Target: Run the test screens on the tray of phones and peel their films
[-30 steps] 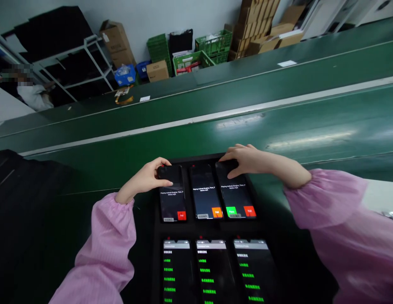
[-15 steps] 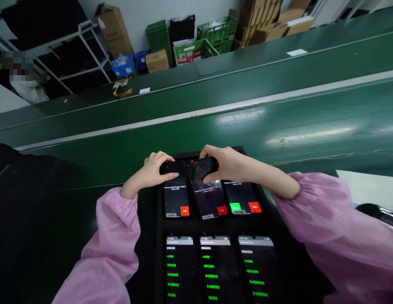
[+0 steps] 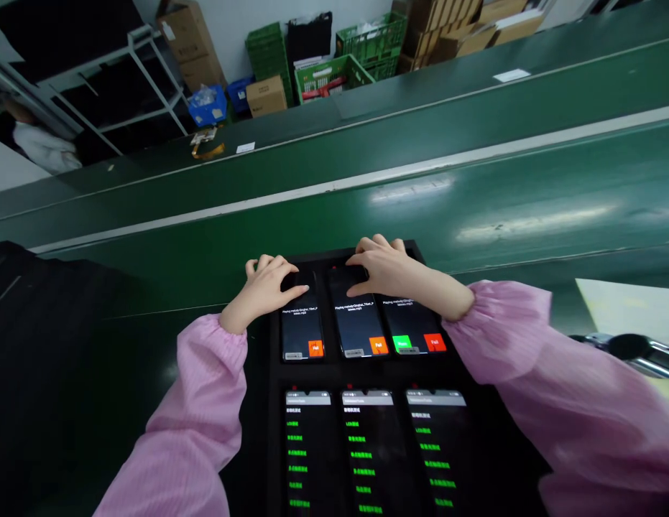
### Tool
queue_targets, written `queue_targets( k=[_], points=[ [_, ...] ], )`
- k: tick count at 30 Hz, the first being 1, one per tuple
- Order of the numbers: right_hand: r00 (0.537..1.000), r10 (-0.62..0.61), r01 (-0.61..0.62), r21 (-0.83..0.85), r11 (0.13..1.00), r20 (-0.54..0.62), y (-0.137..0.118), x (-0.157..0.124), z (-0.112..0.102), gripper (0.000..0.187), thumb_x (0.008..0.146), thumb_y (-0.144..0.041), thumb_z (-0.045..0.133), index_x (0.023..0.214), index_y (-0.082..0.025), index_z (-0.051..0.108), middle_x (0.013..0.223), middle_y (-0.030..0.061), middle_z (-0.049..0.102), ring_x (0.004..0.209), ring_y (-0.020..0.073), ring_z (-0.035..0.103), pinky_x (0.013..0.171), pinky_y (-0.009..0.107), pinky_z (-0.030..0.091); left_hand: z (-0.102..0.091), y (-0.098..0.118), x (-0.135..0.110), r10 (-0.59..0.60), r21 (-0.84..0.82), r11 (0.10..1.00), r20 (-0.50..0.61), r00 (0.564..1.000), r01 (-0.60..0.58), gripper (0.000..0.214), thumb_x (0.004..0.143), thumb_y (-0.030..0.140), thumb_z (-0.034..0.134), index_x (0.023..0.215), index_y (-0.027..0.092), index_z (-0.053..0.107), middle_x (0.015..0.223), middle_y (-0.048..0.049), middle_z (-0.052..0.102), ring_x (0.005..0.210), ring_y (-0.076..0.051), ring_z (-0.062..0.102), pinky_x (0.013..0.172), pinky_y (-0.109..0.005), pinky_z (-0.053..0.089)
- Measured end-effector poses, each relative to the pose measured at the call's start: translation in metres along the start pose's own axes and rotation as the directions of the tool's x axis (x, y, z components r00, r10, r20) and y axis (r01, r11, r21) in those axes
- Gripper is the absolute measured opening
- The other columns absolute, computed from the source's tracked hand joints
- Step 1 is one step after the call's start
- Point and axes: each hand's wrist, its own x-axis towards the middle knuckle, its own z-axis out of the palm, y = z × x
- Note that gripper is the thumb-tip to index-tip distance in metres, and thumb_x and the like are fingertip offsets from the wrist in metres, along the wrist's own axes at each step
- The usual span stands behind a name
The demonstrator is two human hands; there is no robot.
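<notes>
A black tray (image 3: 274,380) holds two rows of smartphones. My left hand (image 3: 261,291) is at the upper end of the left smartphone (image 3: 302,334), with thumb and fingers apart and the thumb over the screen. At the top of the middle smartphone (image 3: 358,327), my right hand (image 3: 388,269) has its fingers spread and its thumb above the glass. This phone lies flat in its slot. The right smartphone (image 3: 414,323), partly under my right wrist, shows a green and a red button. The other two each show a "Fail" button. Their upper ends are partly hidden by my hands.
Nearer phones (image 3: 366,452) show green text lists. A green conveyor (image 3: 248,230) with a pale rail runs behind the tray. Paper and a shiny metal object (image 3: 644,352) lie at right. Crates (image 3: 334,75) and cartons (image 3: 266,97) stand beyond; a person (image 3: 46,147) is far left.
The middle smartphone, tilted in my right hand before, now lies straight in its slot. My right hand's fingers have spread. My left hand's thumb and fingers are a little further apart.
</notes>
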Motion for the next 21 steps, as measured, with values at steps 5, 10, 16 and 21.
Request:
queue_targets(
  k=[5,10,16,21],
  points=[
    [0.966,-0.178,0.171,-0.050,0.984,-0.188,0.000,-0.104,0.004,0.032,0.109,-0.042,0.051,0.120,-0.028,0.077,0.117,0.0097,0.071,0.107,0.0276,0.059,0.086,0.042,0.041,0.011,0.010,-0.073,0.037,-0.029,0.999,-0.192,0.981,-0.044,0.043,0.105,0.046,0.059,0.142,0.024,0.059,0.137,-0.0116,0.060,0.129,-0.031,0.053,0.114,-0.051,0.039],
    [0.895,-0.295,0.216,-0.254,0.943,-0.334,-0.002,-0.174,0.027,0.042,0.112,-0.043,0.041,0.110,-0.025,0.079,0.129,0.0106,0.072,0.103,0.0269,0.060,0.082,0.042,0.039,0.036,0.022,-0.148,0.105,-0.048,0.991,-0.284,0.953,-0.123,0.044,0.106,0.037,0.062,0.147,0.027,0.052,0.134,-0.0088,0.062,0.125,-0.026,0.059,0.108,-0.041,0.048],
    [0.865,-0.274,0.249,-0.116,0.962,-0.420,-0.032,-0.159,0.040,0.028,0.110,-0.038,0.052,0.111,-0.023,0.075,0.121,0.0076,0.075,0.102,0.0235,0.061,0.086,0.039,0.041,0.053,0.025,-0.166,0.051,-0.068,0.995,-0.297,0.954,-0.074,0.055,0.105,0.047,0.061,0.153,0.026,0.046,0.145,-0.0129,0.058,0.133,-0.030,0.057,0.112,-0.047,0.049],
    [0.854,-0.234,0.263,-0.001,0.965,-0.465,-0.034,-0.141,0.055,0.028,0.110,-0.037,0.052,0.103,-0.023,0.075,0.118,0.0077,0.076,0.102,0.0222,0.063,0.088,0.041,0.043,0.056,0.028,-0.170,-0.005,-0.098,0.995,-0.279,0.960,-0.023,0.060,0.104,0.052,0.062,0.154,0.025,0.045,0.150,-0.0139,0.056,0.137,-0.032,0.056,0.112,-0.048,0.051]
  ],
)
